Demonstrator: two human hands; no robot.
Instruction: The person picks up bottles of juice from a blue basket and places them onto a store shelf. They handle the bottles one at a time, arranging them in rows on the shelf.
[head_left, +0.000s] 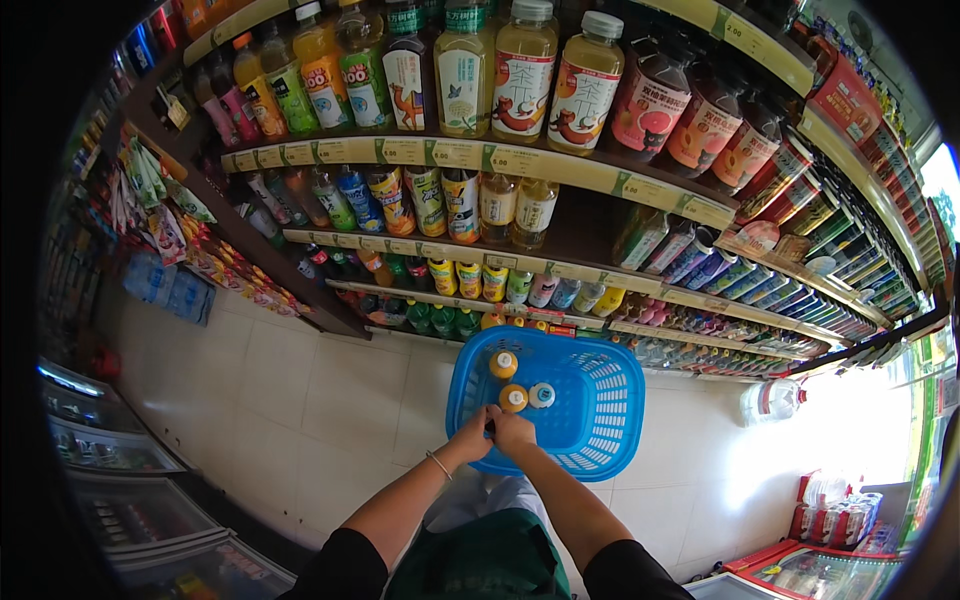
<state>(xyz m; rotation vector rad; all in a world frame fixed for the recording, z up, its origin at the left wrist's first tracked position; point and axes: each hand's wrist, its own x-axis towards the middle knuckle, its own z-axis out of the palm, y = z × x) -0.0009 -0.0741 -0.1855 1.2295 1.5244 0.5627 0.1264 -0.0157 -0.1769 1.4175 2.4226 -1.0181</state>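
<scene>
A blue plastic shopping basket (634, 375) with slotted walls is before me near the lowest shelf. Three bottles stand upright inside its left part: a yellow-capped bottle (503, 364), another yellow-capped bottle (514, 398) and a white-capped bottle (542, 395). Over the basket's near left side, my left hand (472, 437) and my right hand (514, 433) meet with curled fingers. A dark spot shows between them; whether it is a held thing or shadow is unclear. My left wrist wears a bracelet (439, 465).
Drink shelves (570, 161) with several rows of bottles and cans curve around ahead. Pale floor tiles (337, 405) surround the basket. Glass-topped freezers (142, 510) line the left. A large water jug (770, 403) and shrink-wrapped packs (834, 519) stand on the right.
</scene>
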